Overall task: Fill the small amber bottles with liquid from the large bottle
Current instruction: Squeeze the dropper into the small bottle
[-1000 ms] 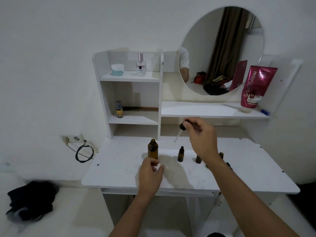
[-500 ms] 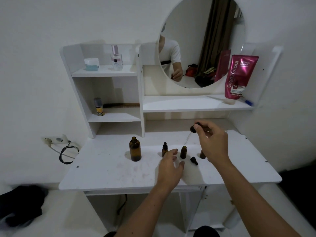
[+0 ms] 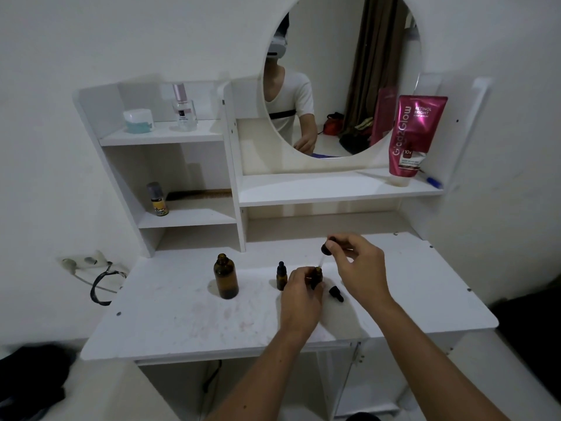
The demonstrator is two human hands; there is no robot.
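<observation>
The large amber bottle point(image 3: 226, 280) stands uncapped on the white tabletop point(image 3: 182, 317). A small amber bottle with a black dropper cap point(image 3: 281, 276) stands to its right. My left hand point(image 3: 300, 294) grips an open small amber bottle point(image 3: 316, 276) on the table. My right hand point(image 3: 358, 267) pinches the black bulb of a dropper point(image 3: 326, 249); its glass tube points down at that bottle's mouth. A loose black dropper cap point(image 3: 336, 293) lies just right of my left hand. A further small bottle is hidden behind my right hand.
Shelves behind hold a jar point(image 3: 138, 120), a perfume bottle point(image 3: 183, 109), a small yellow-labelled bottle point(image 3: 158, 199) and a pink tube point(image 3: 414, 138). A round mirror point(image 3: 340, 74) hangs above. A wall socket with a black cable point(image 3: 100, 284) sits at the left.
My left hand moved from the large bottle to the right and took hold of an open small bottle. My right hand carried the dropper down toward that bottle's mouth. The camera shifted.
</observation>
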